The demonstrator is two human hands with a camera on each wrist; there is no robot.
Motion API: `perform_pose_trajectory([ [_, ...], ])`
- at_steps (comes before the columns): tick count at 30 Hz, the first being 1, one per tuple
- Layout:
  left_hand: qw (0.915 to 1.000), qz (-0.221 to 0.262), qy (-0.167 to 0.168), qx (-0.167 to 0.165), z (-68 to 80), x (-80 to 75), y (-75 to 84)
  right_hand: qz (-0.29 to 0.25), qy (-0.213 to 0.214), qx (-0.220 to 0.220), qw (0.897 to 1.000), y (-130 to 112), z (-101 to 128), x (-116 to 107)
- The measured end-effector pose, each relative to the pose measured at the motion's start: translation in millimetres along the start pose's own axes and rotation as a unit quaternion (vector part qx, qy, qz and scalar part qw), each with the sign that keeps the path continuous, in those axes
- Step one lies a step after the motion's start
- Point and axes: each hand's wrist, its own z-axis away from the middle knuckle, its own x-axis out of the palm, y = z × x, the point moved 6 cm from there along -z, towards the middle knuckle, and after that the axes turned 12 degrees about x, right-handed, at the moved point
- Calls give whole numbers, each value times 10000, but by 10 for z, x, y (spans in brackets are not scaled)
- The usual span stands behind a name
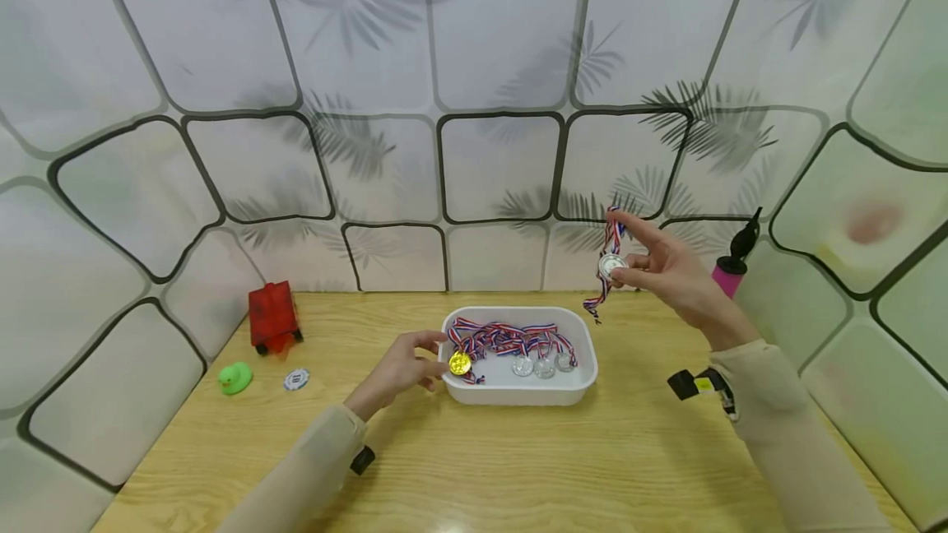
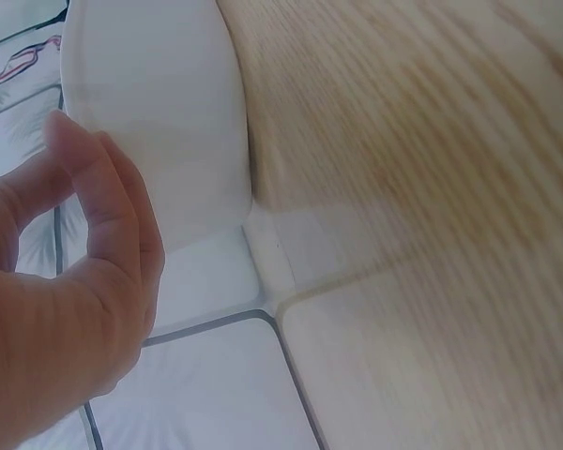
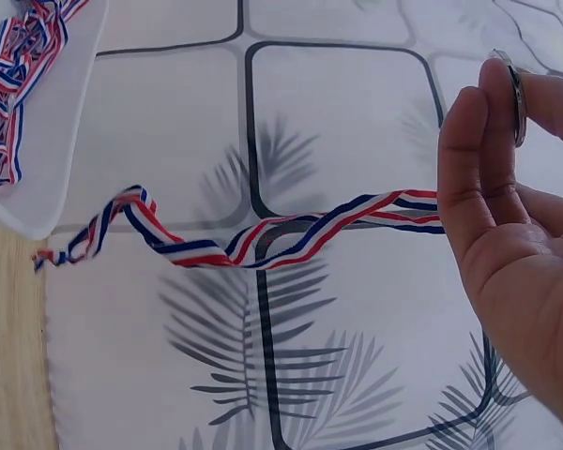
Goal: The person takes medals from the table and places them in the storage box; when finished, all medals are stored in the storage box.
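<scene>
Here the right hand (image 1: 670,274) pinches 1 silver medal (image 1: 611,266) above the white tray (image 1: 518,391); the left hand (image 1: 403,368), fingers loosely curled, touches its rim beside 1 gold medal (image 1: 460,363), with 3 silver medals (image 1: 544,366) inside.

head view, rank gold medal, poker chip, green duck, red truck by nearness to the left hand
From the left hand:
1. gold medal, just right, at the tray's end
2. poker chip, left
3. green duck, farther left
4. red truck, back left; close to the duck's rank
</scene>
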Motion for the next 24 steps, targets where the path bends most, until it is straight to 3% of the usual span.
perform_pose_trajectory([
  [6,10000,36,-26,20,-1,1,-8,9,-271,-150,9995,-10,0,103],
  [17,10000,20,-26,-1,-2,-11,-27,275,-546,263,9978,70,-50,228],
  [24,10000,4,-34,12,-8,-2,-23,248,-664,212,9973,54,-76,265],
])
